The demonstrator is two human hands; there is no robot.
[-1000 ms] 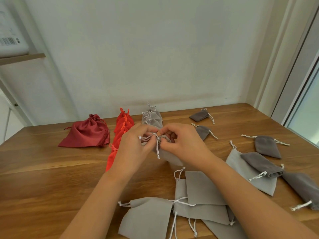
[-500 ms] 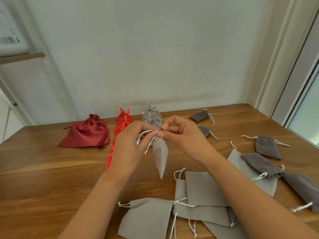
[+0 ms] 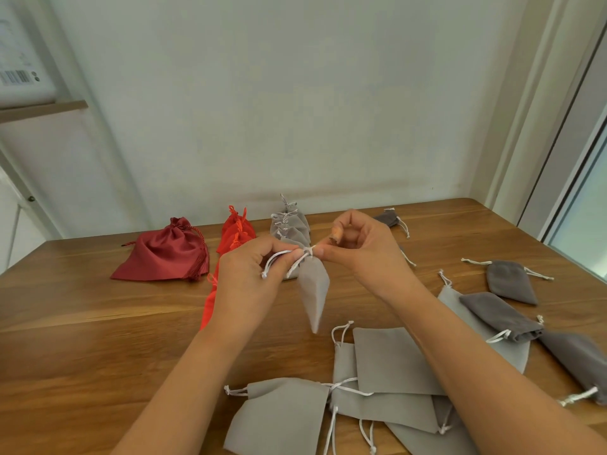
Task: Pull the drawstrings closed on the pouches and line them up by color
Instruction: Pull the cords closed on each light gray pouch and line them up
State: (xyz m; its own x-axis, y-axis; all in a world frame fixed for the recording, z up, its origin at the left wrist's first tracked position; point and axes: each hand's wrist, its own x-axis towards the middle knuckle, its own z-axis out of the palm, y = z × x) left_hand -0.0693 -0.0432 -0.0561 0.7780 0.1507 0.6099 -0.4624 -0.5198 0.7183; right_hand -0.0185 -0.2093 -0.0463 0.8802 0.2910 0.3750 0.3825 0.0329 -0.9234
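Cloth like this looks soft, light and floppy, so the little grey pouch [image 3: 313, 290] hangs limp in the air over the counter [image 3: 98, 339]. The left hand [image 3: 246, 277] pinches its thin white strings [image 3: 274, 261] and the right hand [image 3: 364, 254] pinches the bunched neck [image 3: 310, 253], which seems the best place to hold it.

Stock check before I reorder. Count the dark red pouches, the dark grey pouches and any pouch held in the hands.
Dark red pouch: 1
Dark grey pouches: 5, one nearly hidden behind the right hand
Light grey pouch, held: 1
Total: 7
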